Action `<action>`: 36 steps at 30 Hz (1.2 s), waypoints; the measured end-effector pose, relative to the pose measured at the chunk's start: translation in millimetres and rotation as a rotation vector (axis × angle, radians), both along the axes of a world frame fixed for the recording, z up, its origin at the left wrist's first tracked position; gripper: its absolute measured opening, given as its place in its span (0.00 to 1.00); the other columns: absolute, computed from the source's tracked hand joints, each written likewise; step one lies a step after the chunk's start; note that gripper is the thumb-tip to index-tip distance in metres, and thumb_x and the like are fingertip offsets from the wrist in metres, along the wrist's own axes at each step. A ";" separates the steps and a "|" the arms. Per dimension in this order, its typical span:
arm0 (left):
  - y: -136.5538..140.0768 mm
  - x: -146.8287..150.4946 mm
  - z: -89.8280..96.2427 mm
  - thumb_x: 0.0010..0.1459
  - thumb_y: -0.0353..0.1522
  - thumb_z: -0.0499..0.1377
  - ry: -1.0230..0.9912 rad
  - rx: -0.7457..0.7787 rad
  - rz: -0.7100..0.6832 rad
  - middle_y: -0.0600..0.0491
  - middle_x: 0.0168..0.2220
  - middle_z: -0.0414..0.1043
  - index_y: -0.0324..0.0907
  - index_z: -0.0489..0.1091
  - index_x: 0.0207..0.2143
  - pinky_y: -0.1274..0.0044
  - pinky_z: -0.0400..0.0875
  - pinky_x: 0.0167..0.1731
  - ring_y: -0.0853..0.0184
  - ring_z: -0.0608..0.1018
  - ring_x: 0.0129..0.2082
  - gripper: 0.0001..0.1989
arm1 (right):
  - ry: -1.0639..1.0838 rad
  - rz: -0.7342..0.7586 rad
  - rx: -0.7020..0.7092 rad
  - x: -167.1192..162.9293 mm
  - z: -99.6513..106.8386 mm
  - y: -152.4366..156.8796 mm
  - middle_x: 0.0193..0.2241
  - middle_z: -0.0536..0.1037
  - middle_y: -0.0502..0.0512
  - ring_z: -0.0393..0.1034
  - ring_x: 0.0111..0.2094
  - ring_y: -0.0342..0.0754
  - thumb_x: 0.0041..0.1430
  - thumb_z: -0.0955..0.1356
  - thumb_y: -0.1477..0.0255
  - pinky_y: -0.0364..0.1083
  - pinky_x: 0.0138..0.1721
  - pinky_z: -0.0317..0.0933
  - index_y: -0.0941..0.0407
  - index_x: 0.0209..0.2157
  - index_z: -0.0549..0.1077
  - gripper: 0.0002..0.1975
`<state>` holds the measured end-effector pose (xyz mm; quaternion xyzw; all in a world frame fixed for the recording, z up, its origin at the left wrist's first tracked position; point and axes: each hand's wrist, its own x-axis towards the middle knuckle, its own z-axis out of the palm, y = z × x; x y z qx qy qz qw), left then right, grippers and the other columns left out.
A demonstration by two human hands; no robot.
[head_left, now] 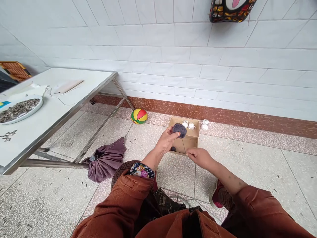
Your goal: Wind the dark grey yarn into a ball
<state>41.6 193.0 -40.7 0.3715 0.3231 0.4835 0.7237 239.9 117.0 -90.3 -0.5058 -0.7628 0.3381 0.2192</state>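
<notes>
My left hand [167, 138] grips a ball of dark grey-purple yarn [179, 130], thumb across its near side. From the ball a strand of yarn [183, 145] runs down to my right hand [199, 156], whose thumb and fingers pinch it. Below and behind both hands is an open cardboard box [191, 143] on the floor. White yarn balls [191, 126] lie at the box's far side, and a small dark ball [173, 149] sits in its near left corner. More white balls [204, 124] rest on the floor just right of the box.
A white-topped metal table [61, 102] stands at the left, with a plate [39, 105] of sunflower seeds on it. A multicoloured ball [139, 116] lies by the tiled wall [160, 71]. Purple cloth [109, 158] is on the floor by the table leg. A patterned bag [230, 15] hangs above.
</notes>
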 end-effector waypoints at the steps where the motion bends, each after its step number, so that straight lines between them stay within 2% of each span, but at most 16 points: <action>1: 4.0 -0.8 -3.3 0.42 0.32 0.73 0.082 0.026 0.038 0.51 0.43 0.76 0.41 0.74 0.45 0.71 0.66 0.51 0.66 0.76 0.44 0.25 | 0.071 0.055 -0.003 -4.4 6.8 -4.1 0.31 0.82 0.51 0.75 0.32 0.48 0.67 0.63 0.66 0.45 0.36 0.62 0.51 0.34 0.78 0.13; 3: 7.7 -1.8 -9.7 0.42 0.31 0.72 0.244 0.072 0.035 0.52 0.41 0.76 0.41 0.74 0.46 0.71 0.67 0.50 0.66 0.75 0.42 0.25 | 0.228 0.099 -0.020 -8.0 23.0 -7.7 0.31 0.82 0.51 0.75 0.32 0.47 0.67 0.65 0.64 0.45 0.36 0.64 0.51 0.36 0.79 0.12; 4: 7.4 -1.8 -12.4 0.43 0.30 0.71 0.310 0.089 0.007 0.52 0.40 0.76 0.41 0.74 0.47 0.71 0.67 0.49 0.66 0.75 0.41 0.26 | 0.300 0.072 -0.024 -7.3 31.1 -7.0 0.31 0.82 0.52 0.74 0.31 0.47 0.67 0.66 0.62 0.45 0.35 0.64 0.51 0.36 0.80 0.12; 7: 0.9 0.4 -17.8 0.44 0.31 0.70 0.390 0.119 -0.146 0.51 0.41 0.76 0.42 0.73 0.50 0.69 0.67 0.50 0.64 0.76 0.41 0.27 | 0.485 -0.125 -0.019 1.8 48.7 3.7 0.31 0.81 0.52 0.73 0.31 0.47 0.62 0.70 0.59 0.46 0.35 0.64 0.52 0.36 0.80 0.11; 11: -10.5 5.0 -18.7 0.46 0.33 0.72 0.268 0.146 -0.415 0.48 0.48 0.76 0.44 0.74 0.54 0.67 0.66 0.53 0.61 0.76 0.47 0.30 | 0.619 -0.409 0.005 14.1 48.6 24.2 0.27 0.77 0.50 0.68 0.30 0.47 0.58 0.72 0.57 0.46 0.36 0.63 0.53 0.33 0.79 0.13; 14: -16.1 8.7 -16.7 0.46 0.34 0.73 0.083 0.122 -0.497 0.46 0.55 0.74 0.48 0.71 0.59 0.68 0.66 0.54 0.58 0.75 0.53 0.36 | 0.608 -0.442 -0.037 13.6 38.7 32.5 0.25 0.73 0.48 0.64 0.29 0.46 0.57 0.71 0.57 0.46 0.35 0.60 0.53 0.30 0.77 0.14; 16: -17.8 11.5 -14.8 0.48 0.36 0.73 -0.023 0.046 -0.498 0.46 0.57 0.73 0.48 0.71 0.60 0.69 0.67 0.54 0.59 0.75 0.54 0.36 | 0.574 -0.441 -0.060 9.7 31.5 33.5 0.25 0.72 0.48 0.64 0.28 0.46 0.59 0.69 0.56 0.46 0.34 0.60 0.54 0.30 0.75 0.15; 18: -17.3 14.3 -13.0 0.49 0.37 0.72 -0.093 -0.046 -0.459 0.44 0.55 0.74 0.45 0.73 0.57 0.69 0.68 0.52 0.59 0.76 0.52 0.32 | 0.522 -0.444 -0.052 5.3 25.3 32.0 0.25 0.72 0.49 0.64 0.29 0.47 0.61 0.66 0.57 0.46 0.33 0.60 0.54 0.30 0.73 0.15; 22: -10.3 18.0 -12.1 0.45 0.35 0.74 -0.119 -0.130 -0.272 0.44 0.50 0.76 0.40 0.77 0.48 0.72 0.69 0.49 0.63 0.77 0.46 0.26 | 0.372 -0.360 -0.002 -1.0 21.7 25.0 0.28 0.75 0.51 0.67 0.31 0.49 0.62 0.64 0.60 0.46 0.35 0.61 0.54 0.31 0.72 0.13; 26: -1.8 16.2 -15.9 0.45 0.33 0.73 0.021 -0.054 -0.122 0.49 0.45 0.77 0.40 0.76 0.46 0.72 0.68 0.49 0.65 0.76 0.44 0.24 | 0.296 -0.211 0.021 -2.7 32.1 16.2 0.26 0.74 0.50 0.67 0.29 0.47 0.65 0.64 0.61 0.46 0.34 0.61 0.54 0.31 0.73 0.13; 29: 1.1 13.1 -21.4 0.45 0.32 0.72 0.268 0.057 -0.040 0.50 0.42 0.77 0.41 0.74 0.48 0.70 0.67 0.50 0.64 0.76 0.42 0.26 | 0.375 -0.132 0.019 -0.3 42.0 12.5 0.28 0.77 0.51 0.69 0.30 0.47 0.64 0.66 0.60 0.46 0.35 0.63 0.54 0.32 0.75 0.13; 31: 0.0 11.2 -25.1 0.43 0.31 0.71 0.434 0.103 -0.048 0.50 0.42 0.76 0.42 0.74 0.50 0.69 0.68 0.49 0.64 0.76 0.41 0.28 | 0.448 -0.147 0.022 2.5 46.3 12.9 0.31 0.79 0.53 0.71 0.32 0.48 0.63 0.68 0.58 0.47 0.37 0.65 0.53 0.33 0.77 0.13; 33: -3.7 9.4 -27.4 0.42 0.31 0.71 0.508 0.142 -0.128 0.49 0.44 0.76 0.42 0.74 0.50 0.68 0.68 0.48 0.63 0.75 0.41 0.29 | 0.492 -0.218 0.039 6.0 47.3 16.1 0.31 0.79 0.53 0.72 0.34 0.50 0.61 0.70 0.57 0.49 0.39 0.66 0.53 0.34 0.78 0.13; 36: -11.2 7.1 -25.9 0.43 0.31 0.72 0.427 0.175 -0.325 0.48 0.48 0.75 0.45 0.71 0.57 0.68 0.68 0.49 0.62 0.75 0.44 0.36 | 0.508 -0.370 0.064 11.4 41.9 24.0 0.29 0.78 0.52 0.69 0.32 0.49 0.60 0.70 0.55 0.48 0.38 0.65 0.53 0.33 0.77 0.15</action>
